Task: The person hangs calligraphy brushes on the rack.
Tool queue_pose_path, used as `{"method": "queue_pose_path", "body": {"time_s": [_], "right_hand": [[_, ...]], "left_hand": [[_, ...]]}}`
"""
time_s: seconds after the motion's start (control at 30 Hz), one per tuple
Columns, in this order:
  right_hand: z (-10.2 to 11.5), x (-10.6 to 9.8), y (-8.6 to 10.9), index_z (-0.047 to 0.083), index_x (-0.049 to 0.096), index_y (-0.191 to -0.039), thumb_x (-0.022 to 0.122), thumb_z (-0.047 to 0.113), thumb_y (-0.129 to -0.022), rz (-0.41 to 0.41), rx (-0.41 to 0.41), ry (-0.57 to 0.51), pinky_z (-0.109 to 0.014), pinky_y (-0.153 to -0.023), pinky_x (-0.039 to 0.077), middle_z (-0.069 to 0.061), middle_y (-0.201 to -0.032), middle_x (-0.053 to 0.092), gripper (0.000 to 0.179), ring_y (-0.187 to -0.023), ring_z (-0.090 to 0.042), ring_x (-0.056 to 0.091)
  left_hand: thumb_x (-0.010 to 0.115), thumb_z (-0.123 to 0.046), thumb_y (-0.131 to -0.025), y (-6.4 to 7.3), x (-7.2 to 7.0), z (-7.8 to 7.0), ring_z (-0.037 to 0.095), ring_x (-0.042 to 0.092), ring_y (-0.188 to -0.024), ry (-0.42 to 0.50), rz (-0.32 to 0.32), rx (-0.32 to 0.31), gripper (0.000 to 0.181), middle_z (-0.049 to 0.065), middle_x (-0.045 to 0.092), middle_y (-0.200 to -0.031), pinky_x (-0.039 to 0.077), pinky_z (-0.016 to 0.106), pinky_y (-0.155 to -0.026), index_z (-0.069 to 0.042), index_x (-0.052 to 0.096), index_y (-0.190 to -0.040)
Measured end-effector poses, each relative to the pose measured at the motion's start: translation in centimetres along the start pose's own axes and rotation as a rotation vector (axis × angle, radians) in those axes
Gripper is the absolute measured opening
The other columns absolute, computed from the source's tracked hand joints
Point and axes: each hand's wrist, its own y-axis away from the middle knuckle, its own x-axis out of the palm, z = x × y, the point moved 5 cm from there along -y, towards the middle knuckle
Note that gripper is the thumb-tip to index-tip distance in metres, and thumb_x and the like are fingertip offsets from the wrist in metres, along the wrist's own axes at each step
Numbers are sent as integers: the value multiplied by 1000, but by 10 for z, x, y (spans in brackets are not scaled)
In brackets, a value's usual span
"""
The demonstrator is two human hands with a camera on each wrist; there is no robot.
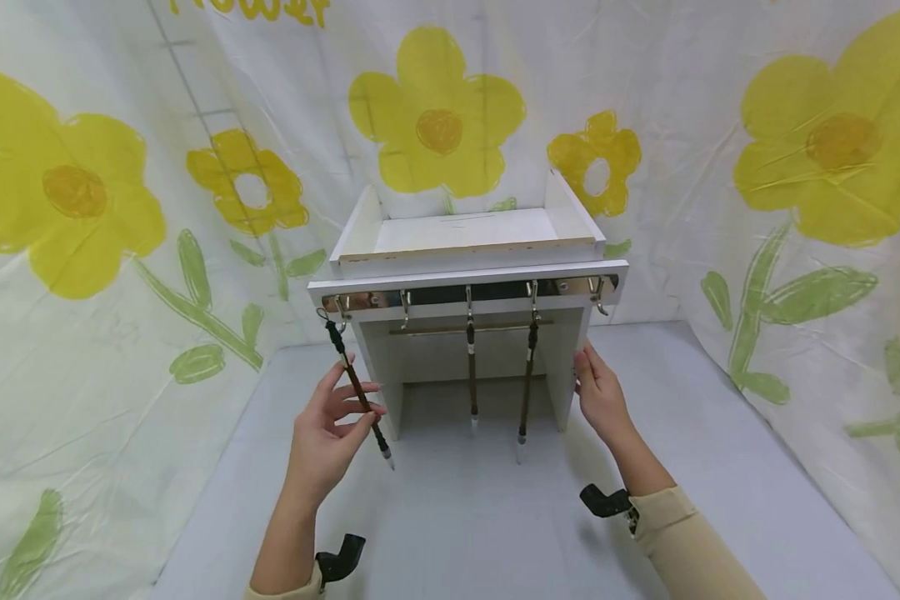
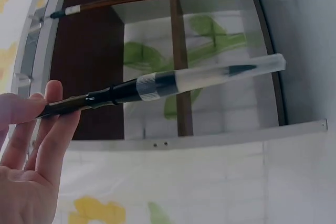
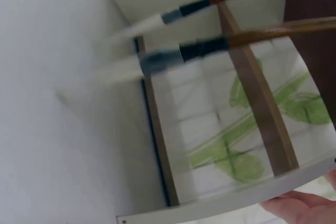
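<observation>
A white wooden rack [image 1: 468,271] carries a metal strip with several hooks [image 1: 470,296] along its front. My left hand [image 1: 326,442] pinches a dark-handled calligraphy brush [image 1: 356,383] between thumb and fingers. The brush slants, its clear-capped tip [image 2: 257,69] pointing down. Its cord loop [image 1: 323,314] is beside the leftmost hook; whether it is on the hook I cannot tell. Two more brushes hang tip down, a middle one [image 1: 472,375] and one to its right [image 1: 528,383]. My right hand [image 1: 600,392] rests against the outside of the rack's right panel [image 1: 572,392].
A wooden rod [image 1: 427,331] crosses inside the rack beneath the hooks. Above is a shallow white tray [image 1: 465,233]. The rack stands on a pale tabletop [image 1: 465,533], before a flower-printed curtain [image 1: 690,150]. Each wrist carries a black bracket [image 1: 341,558].
</observation>
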Motion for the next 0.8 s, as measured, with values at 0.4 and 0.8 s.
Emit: {"method": "queue_pose_path", "body": {"time_s": [0.4, 0.8], "right_hand": [[7, 1, 4, 16, 18, -163, 30, 33, -112, 18, -4, -13, -61, -103, 43, -22, -164, 26, 55, -140, -49, 41], [16, -1, 7, 13, 17, -162, 30, 35, -112, 17, 8, 39, -61, -102, 45, -20, -165, 22, 57, -143, -50, 36]], "left_hand": [[68, 8, -91, 15, 38, 11, 21, 75, -92, 15, 272, -120, 83, 14, 69, -127, 62, 29, -76, -27, 34, -158], [66, 9, -91, 13, 45, 16, 21, 75, -91, -40, 303, -195, 86, 8, 69, -129, 62, 28, -77, -30, 31, -159]]}}
